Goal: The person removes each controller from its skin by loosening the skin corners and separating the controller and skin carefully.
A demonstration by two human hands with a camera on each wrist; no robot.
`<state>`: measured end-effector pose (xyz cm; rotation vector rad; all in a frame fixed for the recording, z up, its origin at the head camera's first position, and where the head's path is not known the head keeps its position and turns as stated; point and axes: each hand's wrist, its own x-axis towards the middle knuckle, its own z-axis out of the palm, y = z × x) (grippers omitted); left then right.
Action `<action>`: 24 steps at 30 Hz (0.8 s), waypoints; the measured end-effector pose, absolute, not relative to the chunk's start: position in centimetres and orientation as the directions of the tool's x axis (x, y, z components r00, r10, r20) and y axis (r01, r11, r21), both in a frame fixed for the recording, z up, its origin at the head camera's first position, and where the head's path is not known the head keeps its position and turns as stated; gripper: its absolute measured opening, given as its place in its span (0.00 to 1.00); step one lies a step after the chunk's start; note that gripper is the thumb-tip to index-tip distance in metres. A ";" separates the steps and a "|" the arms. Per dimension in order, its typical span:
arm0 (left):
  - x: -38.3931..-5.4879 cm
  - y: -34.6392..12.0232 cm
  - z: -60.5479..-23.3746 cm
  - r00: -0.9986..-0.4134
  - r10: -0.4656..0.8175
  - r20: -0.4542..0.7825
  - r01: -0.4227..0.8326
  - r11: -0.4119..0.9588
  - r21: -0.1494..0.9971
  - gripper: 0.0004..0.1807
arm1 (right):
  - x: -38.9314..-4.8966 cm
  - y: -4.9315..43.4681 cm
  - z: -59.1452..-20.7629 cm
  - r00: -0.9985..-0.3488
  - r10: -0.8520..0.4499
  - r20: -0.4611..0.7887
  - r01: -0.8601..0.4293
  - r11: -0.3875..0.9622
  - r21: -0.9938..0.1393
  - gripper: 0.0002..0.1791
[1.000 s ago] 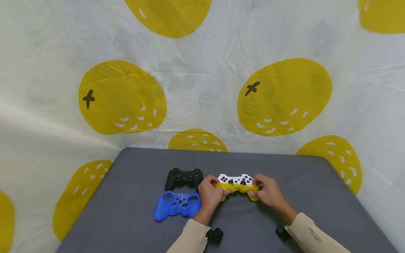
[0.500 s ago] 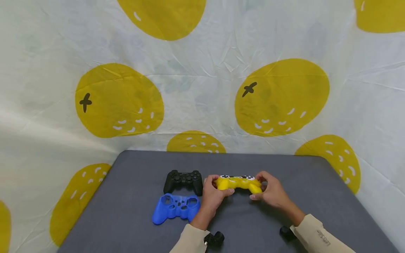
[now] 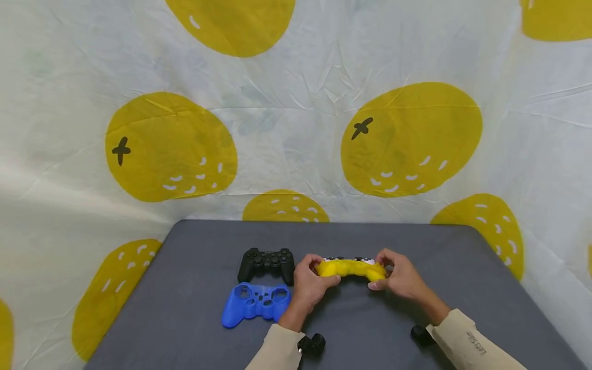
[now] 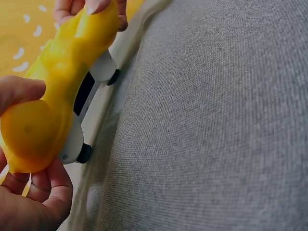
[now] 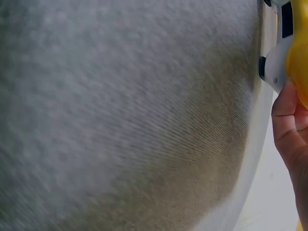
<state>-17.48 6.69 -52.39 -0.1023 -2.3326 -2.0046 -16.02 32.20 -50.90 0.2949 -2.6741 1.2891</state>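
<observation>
Both hands hold a white game controller (image 4: 73, 142) that sits partly inside a yellow silicone cover (image 3: 350, 267). In the head view its far edge, with black buttons, shows above the yellow. My left hand (image 3: 311, 280) grips the left end, thumb on the near side and fingers behind. My right hand (image 3: 401, 276) pinches the right end the same way. The left wrist view shows the cover wrapped over the grips, while the white shoulder side with dark triggers stays bare. In the right wrist view, fingertips (image 5: 287, 98) press where white meets yellow.
Left of the hands, a black game controller (image 3: 266, 264) lies on the grey table (image 3: 194, 288). Just nearer, a blue silicone controller cover (image 3: 256, 304) lies beside the left wrist. A white curtain (image 3: 287, 149) with yellow fruit prints hangs behind the table.
The yellow cover and white controller have tipped up, so the white button face, plain at first, is now mostly hidden behind yellow. Both thumbs have shifted along the near side.
</observation>
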 end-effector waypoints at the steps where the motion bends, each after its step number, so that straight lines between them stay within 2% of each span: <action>1: -17.5 6.7 -52.3 -0.996 0.002 0.092 0.091 0.161 0.983 0.27 | -16.0 32.2 -50.9 -0.967 -0.115 0.229 -0.250 0.610 -0.752 0.26; 9: -17.8 6.7 -51.8 -0.990 -0.034 0.135 0.123 0.236 0.964 0.23 | -15.9 31.5 -50.4 -0.966 -0.103 0.238 -0.249 0.628 -0.738 0.26; 24: -17.3 6.4 -51.5 -0.990 -0.035 0.134 0.116 0.318 0.941 0.25 | -15.5 30.9 -50.2 -0.975 -0.119 0.186 -0.217 0.673 -0.707 0.28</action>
